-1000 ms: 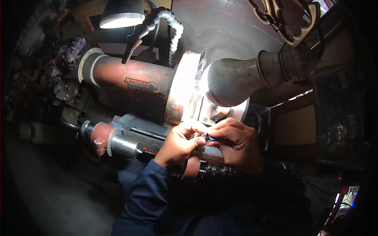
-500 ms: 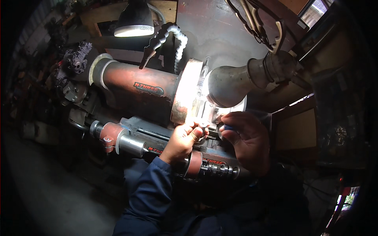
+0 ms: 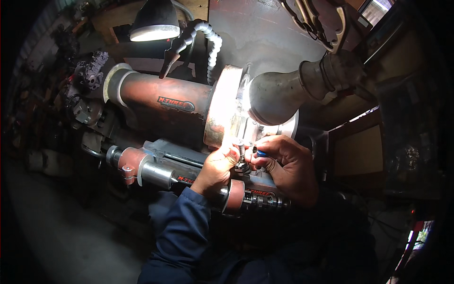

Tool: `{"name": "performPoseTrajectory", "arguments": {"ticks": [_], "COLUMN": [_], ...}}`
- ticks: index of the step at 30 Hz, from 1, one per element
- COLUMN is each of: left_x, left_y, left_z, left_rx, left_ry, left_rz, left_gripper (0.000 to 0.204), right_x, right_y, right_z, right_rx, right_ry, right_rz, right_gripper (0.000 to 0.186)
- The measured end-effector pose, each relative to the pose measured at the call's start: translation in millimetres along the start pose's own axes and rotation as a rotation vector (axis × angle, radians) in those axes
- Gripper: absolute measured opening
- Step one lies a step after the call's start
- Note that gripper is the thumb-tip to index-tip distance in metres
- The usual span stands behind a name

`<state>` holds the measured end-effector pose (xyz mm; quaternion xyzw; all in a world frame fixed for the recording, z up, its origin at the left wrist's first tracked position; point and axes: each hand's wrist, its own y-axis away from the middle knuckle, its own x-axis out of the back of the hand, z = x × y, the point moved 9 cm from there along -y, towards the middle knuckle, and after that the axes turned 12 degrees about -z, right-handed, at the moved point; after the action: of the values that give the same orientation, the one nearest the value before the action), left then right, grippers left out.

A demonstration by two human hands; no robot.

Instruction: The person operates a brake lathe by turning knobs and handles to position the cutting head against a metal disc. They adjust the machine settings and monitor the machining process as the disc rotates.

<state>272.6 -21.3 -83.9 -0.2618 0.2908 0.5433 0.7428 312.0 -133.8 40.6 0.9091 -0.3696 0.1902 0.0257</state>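
In the head view, both hands meet at the front of a rust-red grinding machine (image 3: 161, 97), right under its lit round wheel housing (image 3: 224, 106). The left hand (image 3: 216, 168) comes up from a dark blue sleeve (image 3: 182, 232), and its grip is closed on a small metal fixture (image 3: 240, 150) that stands upright just below the housing, thumb tip touching it. The right hand (image 3: 286, 163) sits just beside it, fingers curled, its grip pinched around a small blue-handled tool (image 3: 260, 153) whose tip points at the fixture. The two hands almost touch. A grey dust-extraction duct (image 3: 283, 92) bulges directly above the right hand and hides the far side of the housing. Below the hands lies a grey and red cylindrical spindle (image 3: 151, 171), running left to right. A lamp (image 3: 154, 21) shines at top left, with a white segmented coolant hose (image 3: 210, 40) beside it.
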Motion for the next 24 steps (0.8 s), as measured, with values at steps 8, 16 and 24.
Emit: {"name": "performPoseTrajectory", "arguments": {"ticks": [8,16,24], "left_x": [0,-2,-1], "left_y": [-1,0,0], "left_z": [5,7,7], "left_rx": [-0.045,-0.015,-0.04], "left_ry": [-0.183,-0.242,-0.229], "left_rz": [-0.015,0.085,0.107], "left_gripper": [0.029,0.023,0.024], "right_x": [-1,-4,-7], "right_y": [-2,-5,-4], "right_z": [8,-12,-8], "right_rx": [-0.04,0.074,0.047], "right_ry": [0.002,0.226,0.227], "right_rz": [0.0,-0.017,-0.011], "right_gripper": [0.021,0.021,0.024]}}
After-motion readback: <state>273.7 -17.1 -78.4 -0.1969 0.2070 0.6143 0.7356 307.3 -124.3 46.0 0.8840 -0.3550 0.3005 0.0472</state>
